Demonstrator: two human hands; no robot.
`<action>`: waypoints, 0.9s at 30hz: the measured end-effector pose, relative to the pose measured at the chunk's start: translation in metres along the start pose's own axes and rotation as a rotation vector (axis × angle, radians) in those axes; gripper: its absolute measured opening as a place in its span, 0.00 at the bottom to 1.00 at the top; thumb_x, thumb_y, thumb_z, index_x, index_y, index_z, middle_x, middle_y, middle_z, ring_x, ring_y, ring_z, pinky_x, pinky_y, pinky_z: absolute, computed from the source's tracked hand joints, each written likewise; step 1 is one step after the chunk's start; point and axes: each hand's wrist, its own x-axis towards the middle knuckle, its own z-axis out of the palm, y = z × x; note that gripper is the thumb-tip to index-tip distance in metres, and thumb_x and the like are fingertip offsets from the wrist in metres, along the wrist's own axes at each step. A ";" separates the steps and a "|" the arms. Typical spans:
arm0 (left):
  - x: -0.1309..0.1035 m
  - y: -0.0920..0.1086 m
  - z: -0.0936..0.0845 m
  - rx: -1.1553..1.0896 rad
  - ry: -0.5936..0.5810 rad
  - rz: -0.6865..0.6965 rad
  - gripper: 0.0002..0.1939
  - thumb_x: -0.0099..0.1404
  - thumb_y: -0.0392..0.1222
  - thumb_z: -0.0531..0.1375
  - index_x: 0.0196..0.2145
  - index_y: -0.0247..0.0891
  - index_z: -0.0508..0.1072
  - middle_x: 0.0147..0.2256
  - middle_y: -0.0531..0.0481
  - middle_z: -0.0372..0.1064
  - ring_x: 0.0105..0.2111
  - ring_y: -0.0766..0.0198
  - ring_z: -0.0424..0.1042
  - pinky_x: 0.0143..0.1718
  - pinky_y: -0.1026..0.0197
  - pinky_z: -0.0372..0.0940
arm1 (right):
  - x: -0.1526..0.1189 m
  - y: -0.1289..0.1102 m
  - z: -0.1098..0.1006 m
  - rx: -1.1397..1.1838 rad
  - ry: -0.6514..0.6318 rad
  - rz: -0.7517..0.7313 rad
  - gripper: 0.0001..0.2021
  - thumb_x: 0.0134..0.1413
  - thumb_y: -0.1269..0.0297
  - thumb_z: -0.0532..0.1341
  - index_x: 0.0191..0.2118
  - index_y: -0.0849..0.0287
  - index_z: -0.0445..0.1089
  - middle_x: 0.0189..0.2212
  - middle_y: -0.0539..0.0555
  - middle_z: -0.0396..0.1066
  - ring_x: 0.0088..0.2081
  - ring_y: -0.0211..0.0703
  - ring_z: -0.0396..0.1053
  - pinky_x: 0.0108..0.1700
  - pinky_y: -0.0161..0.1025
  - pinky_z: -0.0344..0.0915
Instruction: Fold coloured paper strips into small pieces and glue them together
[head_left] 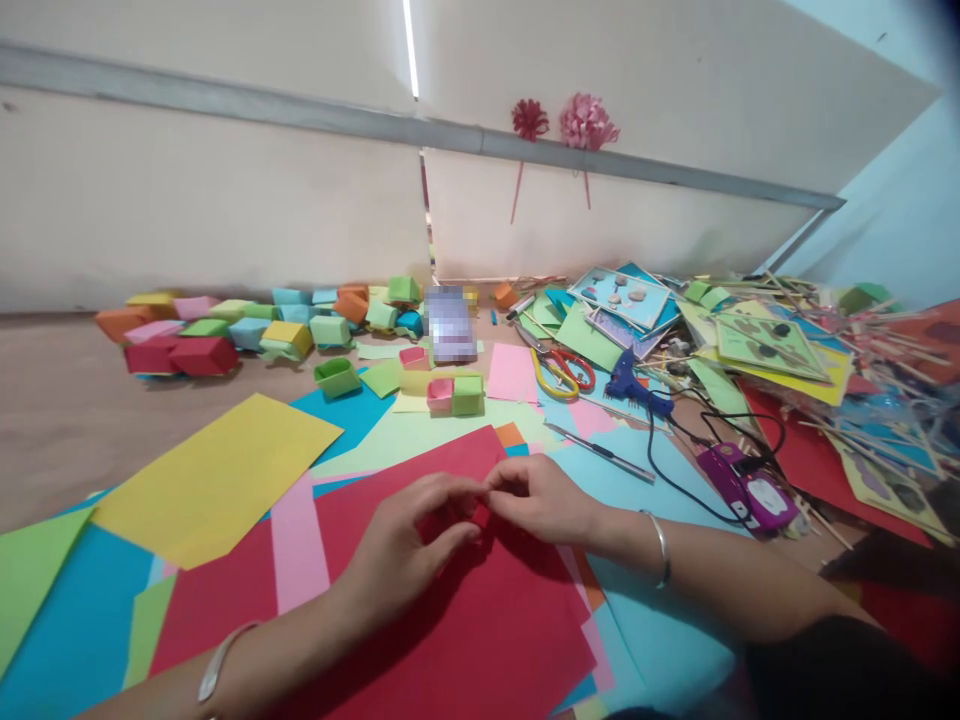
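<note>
My left hand (424, 540) and my right hand (544, 497) meet at the fingertips above a large red sheet of paper (450, 630). Between them is a small red piece of paper (482, 513), pinched by both hands. Its shape is hard to make out against the red sheet, and fingers hide part of it. Beyond the hands sit a small pink paper box (441, 396) and a green paper box (469, 394), side by side. Another open green paper box (337, 377) stands to their left. A pen (600, 452) lies past my right hand.
Scissors (555, 372), a blue glue gun (634, 385) and a purple power strip (742, 490) with black cords lie at right. A phone (451, 325) stands near the wall. Several folded paper boxes (202, 355) line the back left. Yellow paper (225, 480) lies left; cards and sticks pile right.
</note>
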 end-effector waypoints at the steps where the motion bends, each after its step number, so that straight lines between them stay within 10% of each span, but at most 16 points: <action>1: 0.001 0.000 -0.001 0.026 -0.011 0.013 0.09 0.61 0.40 0.60 0.39 0.40 0.77 0.30 0.49 0.76 0.31 0.59 0.75 0.34 0.58 0.69 | 0.000 0.000 0.001 0.002 -0.001 0.005 0.07 0.52 0.72 0.59 0.27 0.62 0.72 0.21 0.47 0.68 0.24 0.33 0.63 0.28 0.31 0.59; 10: 0.001 0.001 0.001 0.126 0.017 -0.062 0.07 0.60 0.43 0.61 0.35 0.41 0.77 0.30 0.50 0.77 0.31 0.58 0.75 0.33 0.58 0.68 | -0.007 -0.008 0.000 -0.080 0.045 -0.062 0.11 0.54 0.76 0.56 0.36 0.60 0.76 0.33 0.53 0.78 0.34 0.38 0.71 0.37 0.33 0.64; 23: 0.002 0.002 0.000 0.118 -0.034 -0.056 0.08 0.59 0.44 0.60 0.35 0.42 0.78 0.30 0.50 0.79 0.30 0.57 0.76 0.33 0.57 0.69 | -0.004 -0.006 -0.002 -0.068 -0.068 -0.009 0.14 0.55 0.79 0.54 0.27 0.61 0.74 0.20 0.47 0.73 0.26 0.34 0.72 0.34 0.30 0.64; 27: 0.004 0.003 -0.001 0.033 0.009 -0.101 0.08 0.58 0.44 0.62 0.34 0.42 0.79 0.30 0.49 0.79 0.31 0.56 0.76 0.35 0.55 0.69 | -0.004 -0.006 -0.002 -0.086 -0.038 -0.018 0.14 0.58 0.76 0.54 0.38 0.61 0.78 0.24 0.49 0.75 0.28 0.36 0.72 0.36 0.33 0.65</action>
